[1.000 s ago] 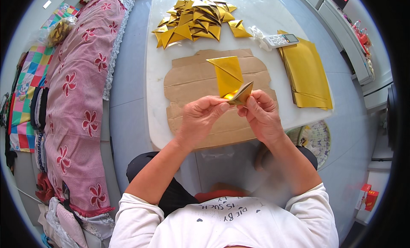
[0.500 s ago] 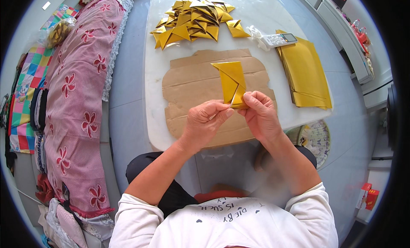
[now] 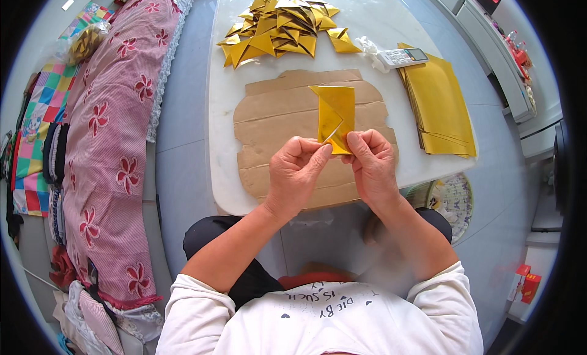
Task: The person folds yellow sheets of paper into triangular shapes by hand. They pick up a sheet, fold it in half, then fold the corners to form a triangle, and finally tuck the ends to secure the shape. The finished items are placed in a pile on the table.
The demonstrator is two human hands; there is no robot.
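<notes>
A partly folded sheet of gold foil paper [image 3: 338, 109] stands between my hands over a flat piece of brown cardboard [image 3: 275, 129]. Its upper left corner juts out in a point, and a slanting fold edge crosses its lower half. My left hand [image 3: 296, 168] pinches the lower left corner between thumb and fingers. At the lower right edge my right hand [image 3: 373, 162] grips the paper, thumb in front. Farther off lies a heap of folded gold paper pieces [image 3: 278, 31], with one single folded piece [image 3: 342, 41] just right of it.
A stack of flat gold sheets [image 3: 439, 107] lies on the right of the white table [image 3: 223, 178]. A white remote control [image 3: 400, 58] rests at its far end beside crumpled white plastic [image 3: 369, 47]. Left of the table runs a seat with a pink flowered cover [image 3: 113, 153].
The paper has turned slightly more upright and moved a little right. My left hand's fingers have shifted at the lower left corner, with the flap edge now lying differently.
</notes>
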